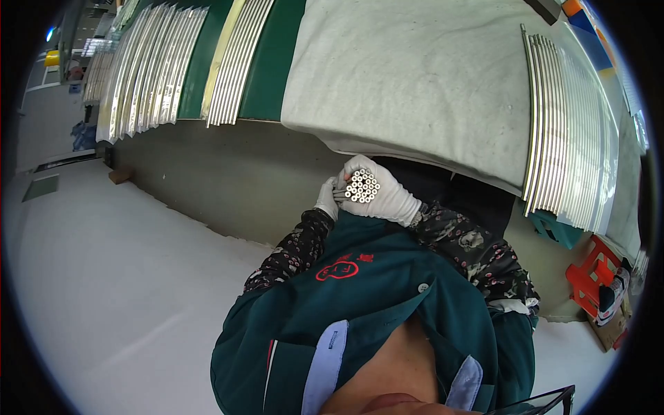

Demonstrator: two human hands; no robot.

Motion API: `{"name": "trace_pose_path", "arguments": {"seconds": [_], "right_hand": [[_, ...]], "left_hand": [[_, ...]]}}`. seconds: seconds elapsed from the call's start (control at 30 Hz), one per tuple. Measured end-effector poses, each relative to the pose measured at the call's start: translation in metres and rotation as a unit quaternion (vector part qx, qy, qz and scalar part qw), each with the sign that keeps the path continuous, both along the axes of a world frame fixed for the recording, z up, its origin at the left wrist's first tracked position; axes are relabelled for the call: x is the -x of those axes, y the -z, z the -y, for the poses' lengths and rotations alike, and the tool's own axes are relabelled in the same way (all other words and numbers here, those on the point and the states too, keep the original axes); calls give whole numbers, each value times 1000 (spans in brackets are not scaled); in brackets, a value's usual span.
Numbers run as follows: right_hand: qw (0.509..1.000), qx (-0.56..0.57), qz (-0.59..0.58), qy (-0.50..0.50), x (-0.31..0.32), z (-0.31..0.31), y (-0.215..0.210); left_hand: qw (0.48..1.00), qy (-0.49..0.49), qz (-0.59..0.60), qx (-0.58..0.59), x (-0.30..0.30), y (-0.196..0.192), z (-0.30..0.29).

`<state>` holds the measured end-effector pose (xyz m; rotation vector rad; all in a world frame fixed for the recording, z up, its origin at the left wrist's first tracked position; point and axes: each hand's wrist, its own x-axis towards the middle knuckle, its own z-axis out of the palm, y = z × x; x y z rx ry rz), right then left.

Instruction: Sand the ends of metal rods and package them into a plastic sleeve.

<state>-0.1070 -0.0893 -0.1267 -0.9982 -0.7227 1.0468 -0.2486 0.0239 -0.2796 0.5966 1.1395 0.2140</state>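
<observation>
Bundle of slim, silvery, hollow-looking metal tubes (362, 187) is held in front of the chest, just off the near table edge, ring-shaped ends facing the camera; the far lengths are hidden. Right hand in a white fabric glove (395, 198) curls round the bundle's far and right sides, closed on it. Left hand in a white fabric glove (326, 196) is at the bundle's left side, fingers toward it; whether it grips or only steadies, cannot tell. Handling estimate: stiff, hard, each tube probably light, the lot heavier; smooth walls likely to slip lengthwise past one another. Best hold: encircle the whole bundle with even pressure, second hand supporting farther along; thin walls, if so, could dent. Beyond: table covered with pale grey cloth (415, 76); row of bare silvery rods (541, 124) on its right, clear plastic sleeves (589, 145) beside them. Upper left: silvery rods on a green surface (238, 62).
</observation>
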Motion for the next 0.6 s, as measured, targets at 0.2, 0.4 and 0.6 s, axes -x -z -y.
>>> {"name": "trace_pose_path", "arguments": {"seconds": [0.2,0.4,0.6], "right_hand": [[1000,7,26,2,-1,1,-2],[1000,4,13,3,-2,2,-1],[1000,1,15,-22,0,2,-4]], "left_hand": [[999,-3,-26,-17,1,-4,3],[999,2,14,43,1,-6,2],[932,36,266,242,33,36,-19]]}}
